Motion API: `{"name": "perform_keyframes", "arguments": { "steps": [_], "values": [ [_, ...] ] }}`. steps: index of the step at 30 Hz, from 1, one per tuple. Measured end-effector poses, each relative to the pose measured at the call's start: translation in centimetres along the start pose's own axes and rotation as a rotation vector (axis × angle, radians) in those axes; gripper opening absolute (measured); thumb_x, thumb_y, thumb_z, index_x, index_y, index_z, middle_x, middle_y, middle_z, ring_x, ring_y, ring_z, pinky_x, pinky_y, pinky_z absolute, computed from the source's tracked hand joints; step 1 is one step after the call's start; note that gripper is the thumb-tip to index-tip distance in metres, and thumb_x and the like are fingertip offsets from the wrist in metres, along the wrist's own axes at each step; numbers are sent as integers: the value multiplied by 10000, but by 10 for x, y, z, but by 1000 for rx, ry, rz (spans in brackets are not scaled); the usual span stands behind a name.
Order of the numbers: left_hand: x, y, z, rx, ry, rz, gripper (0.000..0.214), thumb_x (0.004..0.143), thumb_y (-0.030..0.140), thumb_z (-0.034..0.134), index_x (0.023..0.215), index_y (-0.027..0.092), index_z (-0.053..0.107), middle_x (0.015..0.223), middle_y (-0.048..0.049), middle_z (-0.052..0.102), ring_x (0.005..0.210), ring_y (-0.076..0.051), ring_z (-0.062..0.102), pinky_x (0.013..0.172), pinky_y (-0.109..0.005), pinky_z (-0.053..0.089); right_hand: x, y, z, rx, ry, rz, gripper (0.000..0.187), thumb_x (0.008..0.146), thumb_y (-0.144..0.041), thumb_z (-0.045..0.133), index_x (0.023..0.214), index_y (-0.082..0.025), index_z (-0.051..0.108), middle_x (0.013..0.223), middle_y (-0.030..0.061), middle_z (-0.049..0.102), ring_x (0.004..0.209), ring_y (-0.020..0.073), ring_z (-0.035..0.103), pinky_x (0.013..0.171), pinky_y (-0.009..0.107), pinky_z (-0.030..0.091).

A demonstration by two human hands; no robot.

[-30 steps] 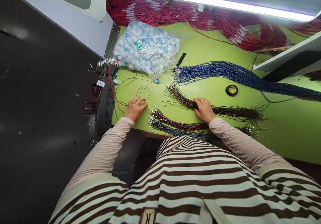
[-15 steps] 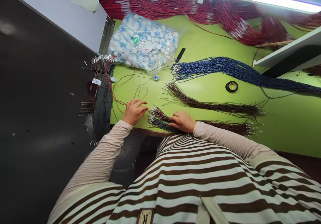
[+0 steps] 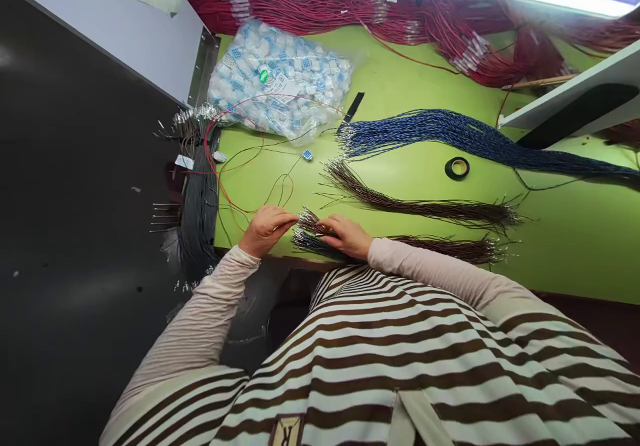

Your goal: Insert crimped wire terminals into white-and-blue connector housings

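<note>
My left hand [image 3: 266,227] rests on the green table [image 3: 550,246] near its front edge, fingers curled and pinched toward the tips of a dark brown wire bundle [image 3: 440,247]. My right hand [image 3: 346,235] lies on the left end of that bundle, fingers closed over the wires next to the metal terminals [image 3: 306,220]. A blue-grey wire bundle [image 3: 313,245] runs just under it along the table edge. The fingertips of both hands almost meet at the terminals.
A second brown bundle [image 3: 425,206] and a blue twisted bundle [image 3: 465,136] lie farther back. A clear bag of small white-blue connectors [image 3: 280,86], a loose connector [image 3: 307,155], a black tape roll [image 3: 457,168], red wires [image 3: 400,19] at the back, grey wires [image 3: 197,199] hanging off the left edge.
My right hand left the farther brown bundle, came to the nearer one and slid left to its terminal end. My left hand shifted slightly right to meet it.
</note>
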State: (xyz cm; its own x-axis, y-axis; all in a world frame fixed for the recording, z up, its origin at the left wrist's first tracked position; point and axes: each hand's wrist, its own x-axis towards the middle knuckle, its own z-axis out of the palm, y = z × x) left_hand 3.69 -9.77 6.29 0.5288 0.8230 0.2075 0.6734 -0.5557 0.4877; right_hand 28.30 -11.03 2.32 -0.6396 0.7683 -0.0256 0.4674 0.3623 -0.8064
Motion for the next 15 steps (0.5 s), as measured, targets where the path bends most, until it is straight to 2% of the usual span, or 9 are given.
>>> {"name": "perform_keyframes", "arguments": {
  "steps": [2,4,6,8,11,13,15],
  "values": [
    [1,-3,1,24,11,-1,237,934,337,477,916,212,677,791,-43,713,768,-164,623,791,-335,423,13,-5,-3,-17,-64,14,177,887,-260,565,983,-153,668,976,82,611,895,158,533,815,284,418],
    [1,-9,1,94,22,-16,240,934,337,473,894,217,677,765,-39,710,747,-171,621,805,-351,412,26,-12,-10,59,-39,50,188,904,-243,528,913,-140,686,934,76,623,873,144,543,821,271,415],
    [-2,-16,1,166,28,-36,238,929,343,477,871,227,678,757,-35,714,736,-180,623,813,-366,402,37,-18,-18,258,-22,87,213,912,-251,507,943,-133,681,887,54,638,836,123,559,807,247,426],
    [-7,-25,-1,206,68,-74,224,924,339,486,869,235,677,774,-31,723,744,-186,632,816,-369,400,43,-20,-25,467,-144,123,208,892,-255,529,983,-130,670,813,19,640,750,101,567,744,223,443],
    [-17,-40,-9,246,276,-236,215,917,352,497,885,230,670,787,-36,728,746,-196,639,786,-358,413,40,-14,-33,544,-393,245,164,832,-215,589,926,-113,677,685,-20,613,617,81,543,648,206,442],
    [-24,-52,-14,277,398,-376,227,918,369,489,892,228,665,788,-40,726,749,-203,636,766,-351,416,34,-7,-36,465,-437,314,138,806,-208,613,866,-111,692,671,-18,625,615,85,552,660,214,446],
    [-30,-63,-18,329,403,-480,250,925,371,464,880,225,662,768,-38,717,736,-206,622,738,-346,402,28,-5,-38,421,-401,285,135,804,-211,620,857,-125,708,749,2,672,695,98,589,744,231,459]
  ]
}}
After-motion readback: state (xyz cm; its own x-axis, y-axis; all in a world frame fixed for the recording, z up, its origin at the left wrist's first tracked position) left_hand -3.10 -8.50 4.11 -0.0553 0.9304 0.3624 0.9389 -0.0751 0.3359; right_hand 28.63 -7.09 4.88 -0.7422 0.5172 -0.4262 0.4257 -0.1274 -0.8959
